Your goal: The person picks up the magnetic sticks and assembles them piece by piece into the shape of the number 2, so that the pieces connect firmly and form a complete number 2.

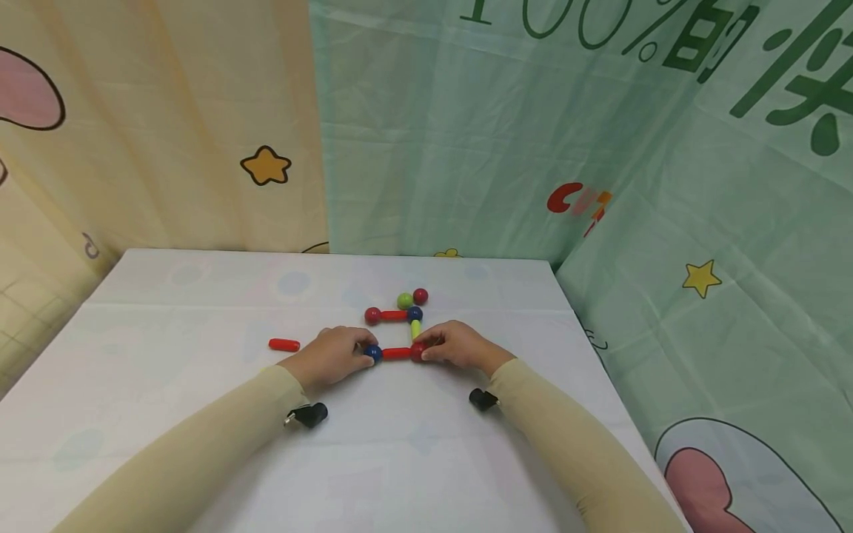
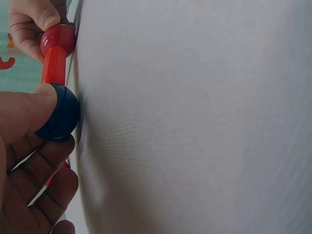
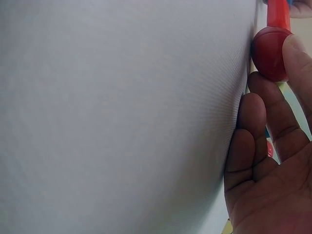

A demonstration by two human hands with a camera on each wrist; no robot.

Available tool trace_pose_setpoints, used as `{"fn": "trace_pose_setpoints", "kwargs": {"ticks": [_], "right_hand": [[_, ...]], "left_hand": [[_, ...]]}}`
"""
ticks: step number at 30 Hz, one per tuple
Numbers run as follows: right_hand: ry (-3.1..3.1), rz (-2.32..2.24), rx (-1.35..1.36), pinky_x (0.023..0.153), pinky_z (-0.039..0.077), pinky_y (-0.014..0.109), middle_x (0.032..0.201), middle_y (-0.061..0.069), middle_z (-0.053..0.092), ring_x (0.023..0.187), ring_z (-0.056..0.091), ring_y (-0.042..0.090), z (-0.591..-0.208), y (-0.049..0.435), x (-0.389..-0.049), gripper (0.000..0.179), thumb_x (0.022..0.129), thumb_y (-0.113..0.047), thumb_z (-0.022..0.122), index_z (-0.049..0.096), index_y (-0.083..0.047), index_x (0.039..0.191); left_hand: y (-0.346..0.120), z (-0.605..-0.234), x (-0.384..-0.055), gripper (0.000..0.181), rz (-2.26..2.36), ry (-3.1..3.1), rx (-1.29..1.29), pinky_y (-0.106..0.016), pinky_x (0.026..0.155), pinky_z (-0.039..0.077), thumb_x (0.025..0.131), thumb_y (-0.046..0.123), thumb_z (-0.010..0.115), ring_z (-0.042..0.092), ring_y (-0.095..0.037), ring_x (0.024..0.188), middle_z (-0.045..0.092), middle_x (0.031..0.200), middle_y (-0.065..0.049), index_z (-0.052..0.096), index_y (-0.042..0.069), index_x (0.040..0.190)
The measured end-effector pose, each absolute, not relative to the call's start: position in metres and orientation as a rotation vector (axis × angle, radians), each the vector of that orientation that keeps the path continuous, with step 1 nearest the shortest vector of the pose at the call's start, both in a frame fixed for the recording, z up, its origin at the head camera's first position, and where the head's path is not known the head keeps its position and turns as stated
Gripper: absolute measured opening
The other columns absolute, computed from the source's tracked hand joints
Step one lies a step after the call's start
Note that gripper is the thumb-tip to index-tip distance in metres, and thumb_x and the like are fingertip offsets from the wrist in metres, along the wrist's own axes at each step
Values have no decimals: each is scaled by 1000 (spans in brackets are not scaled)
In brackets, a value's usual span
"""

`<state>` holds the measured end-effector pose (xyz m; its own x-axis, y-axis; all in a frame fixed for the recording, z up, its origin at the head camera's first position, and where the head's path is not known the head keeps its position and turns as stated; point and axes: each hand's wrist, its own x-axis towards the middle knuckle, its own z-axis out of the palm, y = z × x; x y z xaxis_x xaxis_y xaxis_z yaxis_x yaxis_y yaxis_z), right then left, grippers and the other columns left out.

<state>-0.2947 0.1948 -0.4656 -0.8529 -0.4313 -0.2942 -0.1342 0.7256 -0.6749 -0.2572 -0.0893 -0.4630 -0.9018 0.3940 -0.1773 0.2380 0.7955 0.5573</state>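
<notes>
My left hand (image 1: 331, 357) pinches a blue ball (image 2: 61, 113) between thumb and fingers. From that ball a red rod (image 1: 397, 354) runs across to a dark red ball (image 3: 271, 53), which my right hand (image 1: 460, 345) grips with thumb and fingertips. A yellow-green rod (image 1: 416, 329) goes from the dark red ball's end towards a second blue ball (image 1: 415, 314) farther back. There another red rod (image 1: 393, 315) links the second blue ball with a red ball (image 1: 373, 316) on its left. All of these pieces lie low over the white tabletop.
Behind the joined pieces sit a green ball (image 1: 405, 300) and a loose-looking red ball (image 1: 420, 296), side by side. A single red rod (image 1: 284, 345) lies left of my left hand. Printed curtains (image 1: 440, 148) hang behind the white table (image 1: 200, 296) and along its right side.
</notes>
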Motion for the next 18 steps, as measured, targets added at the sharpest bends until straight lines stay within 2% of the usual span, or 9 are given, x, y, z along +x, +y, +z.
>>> {"fn": "trace_pose_setpoints", "kwargs": {"ticks": [18], "right_hand": [[2501,-924,-419,92,55,31,118,-3,75,107,60,18,-467,194,-295,31,95,-20,79,78,-21,126]], "left_hand": [[-90,-463,-256,40,793,2701,504,-51,105,50,98,32,76,60,-23,111,71,124,-1,69,19,135]]}}
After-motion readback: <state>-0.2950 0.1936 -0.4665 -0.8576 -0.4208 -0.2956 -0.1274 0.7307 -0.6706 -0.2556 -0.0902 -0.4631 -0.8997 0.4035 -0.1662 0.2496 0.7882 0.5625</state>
